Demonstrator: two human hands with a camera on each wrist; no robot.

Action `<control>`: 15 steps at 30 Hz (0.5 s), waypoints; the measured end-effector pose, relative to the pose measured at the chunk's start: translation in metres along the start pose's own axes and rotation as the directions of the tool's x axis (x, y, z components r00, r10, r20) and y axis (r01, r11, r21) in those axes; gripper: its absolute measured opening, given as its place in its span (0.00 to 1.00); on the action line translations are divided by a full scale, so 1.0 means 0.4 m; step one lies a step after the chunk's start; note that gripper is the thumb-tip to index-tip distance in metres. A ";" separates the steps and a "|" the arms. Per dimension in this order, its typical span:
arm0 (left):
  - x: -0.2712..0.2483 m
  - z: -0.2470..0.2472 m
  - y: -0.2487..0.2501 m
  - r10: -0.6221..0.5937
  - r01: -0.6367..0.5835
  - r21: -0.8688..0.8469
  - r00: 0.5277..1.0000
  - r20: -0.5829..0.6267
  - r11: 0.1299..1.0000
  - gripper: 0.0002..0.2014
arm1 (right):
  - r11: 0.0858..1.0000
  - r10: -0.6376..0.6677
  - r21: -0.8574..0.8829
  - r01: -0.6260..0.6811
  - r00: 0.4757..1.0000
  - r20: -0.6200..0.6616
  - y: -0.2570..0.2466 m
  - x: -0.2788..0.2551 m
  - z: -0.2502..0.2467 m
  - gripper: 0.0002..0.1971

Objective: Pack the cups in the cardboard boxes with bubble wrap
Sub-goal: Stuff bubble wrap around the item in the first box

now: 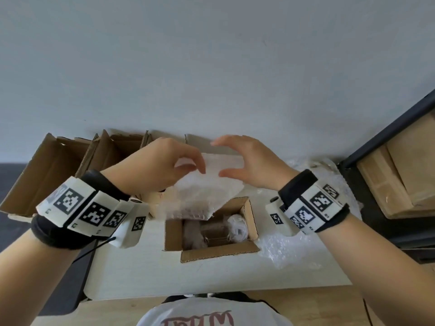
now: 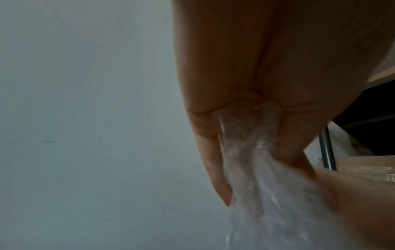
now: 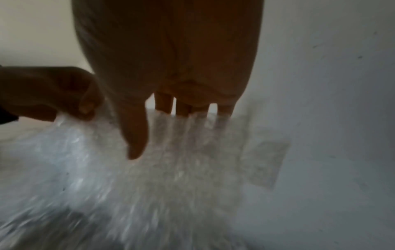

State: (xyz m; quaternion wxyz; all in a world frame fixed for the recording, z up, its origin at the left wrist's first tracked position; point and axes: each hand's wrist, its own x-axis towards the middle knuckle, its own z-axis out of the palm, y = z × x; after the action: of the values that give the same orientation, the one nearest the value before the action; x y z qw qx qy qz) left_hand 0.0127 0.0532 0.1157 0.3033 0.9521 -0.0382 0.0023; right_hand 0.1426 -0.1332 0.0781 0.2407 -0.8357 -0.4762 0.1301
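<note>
**Desk:** What have you got in the hands?

**Me:** My left hand (image 1: 164,161) is pinching the top edge of a bubble wrap sheet (image 1: 207,184); in the left wrist view the plastic (image 2: 252,152) is bunched between thumb and fingers. My right hand (image 1: 247,158) is spread, fingers relaxed. In the right wrist view its fingertips (image 3: 164,104) lie behind the sheet's top edge and the thumb in front, but I can't tell whether they are touching it.

**Desk:** Where's the sheet relative to the box?

**Me:** It hangs above the small open box (image 1: 249,248), its lower edge drooping over the box's far rim. Inside I see a wrapped cup (image 1: 237,225) against the right wall; the rest of the contents are unclear.

**Desk:** Room around it?

**Me:** Bare table (image 1: 141,267) left of and in front of the box. Loose bubble wrap (image 1: 287,252) lies just beside its right flap. A row of open boxes (image 1: 70,161) stands along the wall, and a dark shelf (image 1: 388,142) closes off the right.
</note>
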 end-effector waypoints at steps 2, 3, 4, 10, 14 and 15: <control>-0.006 0.001 -0.002 0.007 -0.005 0.025 0.996 -0.084 1.000 0.10 | 0.999 0.045 -0.018 -0.047 0.994 -0.100 -0.001 0.004 0.008 0.10; -0.010 0.004 -0.004 -0.002 0.006 0.027 0.991 -0.135 1.000 0.12 | 0.997 0.071 0.011 -0.070 0.984 -0.164 0.002 0.005 0.011 0.07; -0.014 0.009 -0.007 -0.020 0.024 0.015 0.982 -0.187 1.000 0.15 | 0.994 0.105 0.039 -0.099 0.970 -0.217 0.005 0.004 0.013 0.09; -0.042 0.107 0.014 -0.116 0.085 -0.131 0.961 -0.250 0.988 0.12 | 0.800 0.420 0.539 -0.265 0.888 -0.187 -0.007 -0.007 0.057 0.08; -0.063 0.175 0.015 -0.205 0.194 -0.237 0.979 -0.021 0.952 0.25 | 0.457 0.518 0.817 -0.353 0.852 0.078 -0.015 -0.036 0.075 0.14; -0.066 0.185 0.013 -0.235 0.224 -0.321 0.972 0.006 0.920 0.26 | 0.377 0.488 0.861 -0.340 0.864 0.127 -0.017 -0.047 0.076 0.15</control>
State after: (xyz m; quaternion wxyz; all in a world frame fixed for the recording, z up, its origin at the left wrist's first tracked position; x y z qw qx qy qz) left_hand -0.0156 0.0078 0.0575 0.4522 0.8881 0.0786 -0.0241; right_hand 0.1144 -0.1380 0.0559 0.6183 -0.6997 -0.1017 0.3433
